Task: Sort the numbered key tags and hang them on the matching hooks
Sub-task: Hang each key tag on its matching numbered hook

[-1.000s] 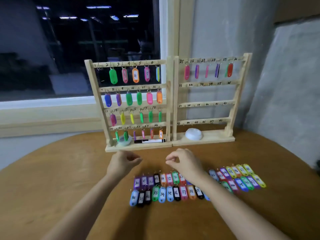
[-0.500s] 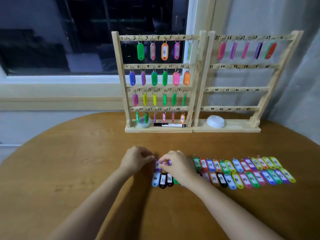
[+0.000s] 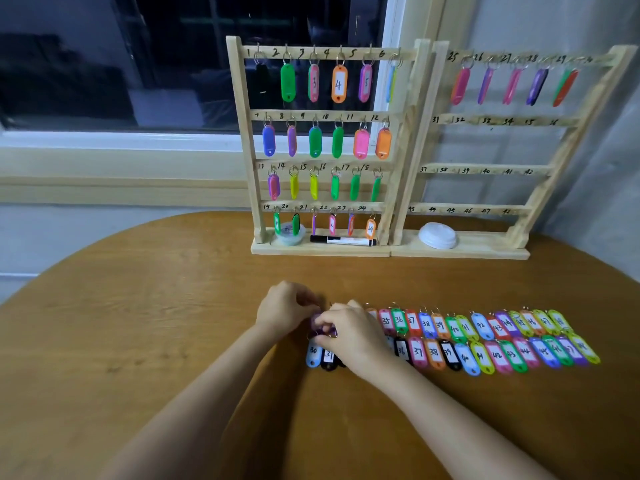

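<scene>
Head view: left hand (image 3: pixel 284 310), right hand (image 3: pixel 349 337) pinch one purple tag (image 3: pixel 317 322).

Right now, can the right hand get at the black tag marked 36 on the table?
Probably yes. The black tag 36 lies uncovered beside the right hand. But that hand pinches a purple tag together with the left hand, so it should let go first.

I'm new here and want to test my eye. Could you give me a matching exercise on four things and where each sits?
Things:
1. black marker
2. white lid
3. orange tag 4
4. light blue tag 30

Places:
A. lying on the table
B. base of the left rack
C. top row of the left rack
D. base of the right rack

Pairs: 1-B, 2-D, 3-C, 4-A
</scene>
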Demonstrator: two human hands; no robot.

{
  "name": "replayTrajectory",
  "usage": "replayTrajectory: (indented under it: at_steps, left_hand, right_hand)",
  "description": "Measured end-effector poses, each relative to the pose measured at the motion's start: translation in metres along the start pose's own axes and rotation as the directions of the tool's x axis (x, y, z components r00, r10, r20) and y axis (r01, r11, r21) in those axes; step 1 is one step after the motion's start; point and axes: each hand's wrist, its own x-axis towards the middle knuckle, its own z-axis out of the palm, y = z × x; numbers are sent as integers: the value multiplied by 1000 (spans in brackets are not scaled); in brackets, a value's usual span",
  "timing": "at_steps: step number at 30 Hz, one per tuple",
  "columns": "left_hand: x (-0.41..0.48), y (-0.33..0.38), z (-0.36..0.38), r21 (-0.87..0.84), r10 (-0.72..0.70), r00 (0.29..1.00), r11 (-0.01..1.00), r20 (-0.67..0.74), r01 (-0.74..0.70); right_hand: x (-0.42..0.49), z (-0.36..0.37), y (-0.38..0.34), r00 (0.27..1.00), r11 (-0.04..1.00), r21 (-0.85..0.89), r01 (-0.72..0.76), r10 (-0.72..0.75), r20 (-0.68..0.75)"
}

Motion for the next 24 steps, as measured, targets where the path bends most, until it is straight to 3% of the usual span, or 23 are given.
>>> replayTrajectory:
  at_steps: [11,15,20,24]
  left_hand:
    - [1,-4,-17,-41,-75,995,997,-64,72]
    - [3,13,-32,-160,-132,988,980,-78,118]
    - [4,53,-55,-341,-68,997,939,-35,52]
    - [16,92,-59,-331,0,997,943,-82,-27]
  right_hand:
    - [1,-3,0,997,993,116,-11,19,-69]
    - [4,-19,4,993,986,166,-24,42,-106]
    - [10,-55,19,982,955,296,-37,90,-167]
    - [12,-101,39,958,944,330,-27,119,-262]
